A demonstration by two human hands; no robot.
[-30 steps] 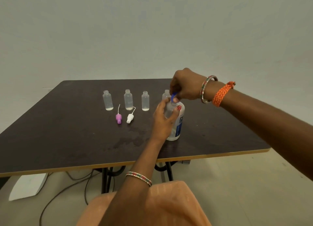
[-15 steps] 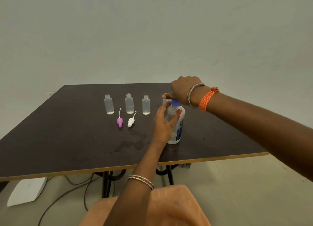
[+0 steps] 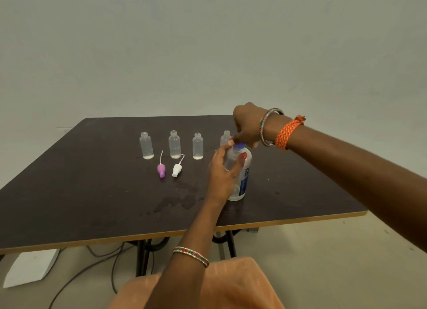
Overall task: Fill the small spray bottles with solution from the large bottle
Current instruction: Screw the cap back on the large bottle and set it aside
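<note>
The large bottle (image 3: 240,179) stood upright on the dark table (image 3: 69,193), near its front edge. It was gripped around the body by the left hand (image 3: 223,172), with the thumb curled over its shoulder. Its blue cap (image 3: 239,146) was pinched from above by the fingers of the right hand (image 3: 248,126). Four small bottles were lined up behind, all uncapped: the first (image 3: 146,145), the second (image 3: 174,145), the third (image 3: 197,146) and the fourth (image 3: 225,138), partly hidden by the hands. A purple nozzle (image 3: 161,170) and a white nozzle (image 3: 177,169) lay before them
</note>
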